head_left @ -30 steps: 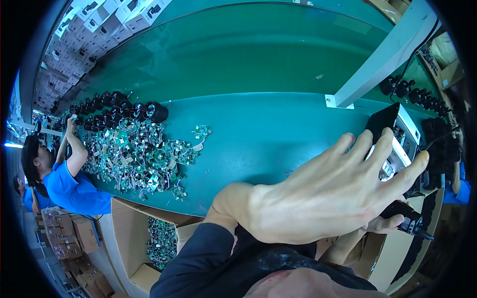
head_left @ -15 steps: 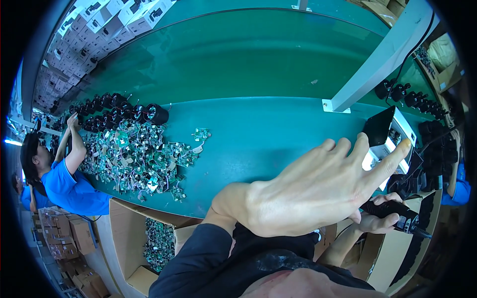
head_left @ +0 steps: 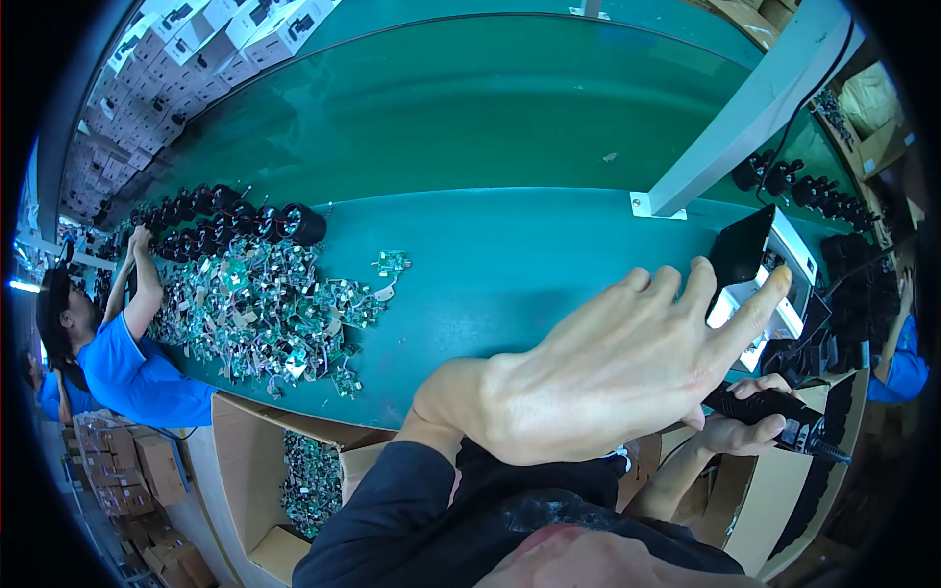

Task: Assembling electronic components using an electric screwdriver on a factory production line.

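Observation:
My left hand stretches across the front of the bench with its fingers spread; its palm side is hidden. Its index fingertip overlaps an open white box-like case with a black panel at the right. Lower down, my right hand is wrapped round a black electric screwdriver, whose ribbed cord end points right. Part of that tool and any tip are hidden behind my left hand.
A heap of green circuit boards covers the bench's left, with black round housings behind it. A grey post rises at right. Cardboard boxes stand below the front edge. Co-workers in blue are at both sides.
The whole view has shifted slightly. Both hands keep nearly the same pose, and the right one still grips the screwdriver.

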`<control>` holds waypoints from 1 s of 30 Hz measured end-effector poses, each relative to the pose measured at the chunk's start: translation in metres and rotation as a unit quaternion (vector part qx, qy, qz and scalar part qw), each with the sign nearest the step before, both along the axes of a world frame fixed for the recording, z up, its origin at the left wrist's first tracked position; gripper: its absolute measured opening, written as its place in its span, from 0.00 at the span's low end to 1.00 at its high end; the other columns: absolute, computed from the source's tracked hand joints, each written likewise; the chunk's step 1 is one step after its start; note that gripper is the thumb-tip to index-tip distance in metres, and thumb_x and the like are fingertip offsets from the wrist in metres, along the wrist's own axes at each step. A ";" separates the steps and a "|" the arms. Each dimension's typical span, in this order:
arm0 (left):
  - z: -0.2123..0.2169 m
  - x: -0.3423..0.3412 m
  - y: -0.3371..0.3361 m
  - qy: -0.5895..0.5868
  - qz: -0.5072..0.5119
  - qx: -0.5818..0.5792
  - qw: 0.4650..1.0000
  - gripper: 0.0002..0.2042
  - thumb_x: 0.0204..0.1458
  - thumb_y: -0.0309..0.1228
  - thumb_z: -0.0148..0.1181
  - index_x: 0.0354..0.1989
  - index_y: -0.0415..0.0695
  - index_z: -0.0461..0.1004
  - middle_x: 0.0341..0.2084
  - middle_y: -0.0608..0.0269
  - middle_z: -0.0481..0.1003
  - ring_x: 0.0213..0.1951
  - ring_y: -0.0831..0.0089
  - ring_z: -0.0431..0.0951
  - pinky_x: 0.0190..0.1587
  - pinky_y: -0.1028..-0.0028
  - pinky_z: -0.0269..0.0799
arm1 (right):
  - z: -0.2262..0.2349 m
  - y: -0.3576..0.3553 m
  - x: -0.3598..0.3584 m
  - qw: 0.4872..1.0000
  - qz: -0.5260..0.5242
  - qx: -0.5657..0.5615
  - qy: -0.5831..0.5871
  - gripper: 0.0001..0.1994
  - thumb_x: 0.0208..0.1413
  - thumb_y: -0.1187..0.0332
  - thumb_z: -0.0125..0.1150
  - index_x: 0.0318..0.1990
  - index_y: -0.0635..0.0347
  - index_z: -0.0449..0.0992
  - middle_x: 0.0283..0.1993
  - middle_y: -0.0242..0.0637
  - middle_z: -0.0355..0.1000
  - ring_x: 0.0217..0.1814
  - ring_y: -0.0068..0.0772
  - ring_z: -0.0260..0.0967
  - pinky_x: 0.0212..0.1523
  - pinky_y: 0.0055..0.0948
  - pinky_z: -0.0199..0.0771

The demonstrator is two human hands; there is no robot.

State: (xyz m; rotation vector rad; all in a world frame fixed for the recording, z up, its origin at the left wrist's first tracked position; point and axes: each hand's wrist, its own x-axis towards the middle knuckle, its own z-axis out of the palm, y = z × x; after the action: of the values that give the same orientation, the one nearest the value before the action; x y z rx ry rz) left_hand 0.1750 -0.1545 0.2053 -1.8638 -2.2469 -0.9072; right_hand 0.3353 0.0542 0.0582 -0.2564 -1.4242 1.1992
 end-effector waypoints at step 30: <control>-0.026 0.019 0.003 0.041 -0.003 0.119 0.992 0.25 0.42 0.34 0.62 0.45 0.25 0.70 0.22 0.49 0.75 0.20 0.68 0.72 0.18 0.73 0.62 | 0.012 -0.011 -0.002 0.993 -0.086 0.071 -0.040 0.24 0.63 0.47 0.46 0.40 0.66 0.70 0.32 0.42 0.72 0.31 0.33 0.67 0.35 0.24 0.67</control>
State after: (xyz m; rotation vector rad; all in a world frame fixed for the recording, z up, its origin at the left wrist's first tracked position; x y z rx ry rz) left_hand 0.1935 -0.1516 0.1792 -1.7692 -1.9891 -1.0277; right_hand 0.3332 0.0432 0.0706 -0.3247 -1.5183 0.9509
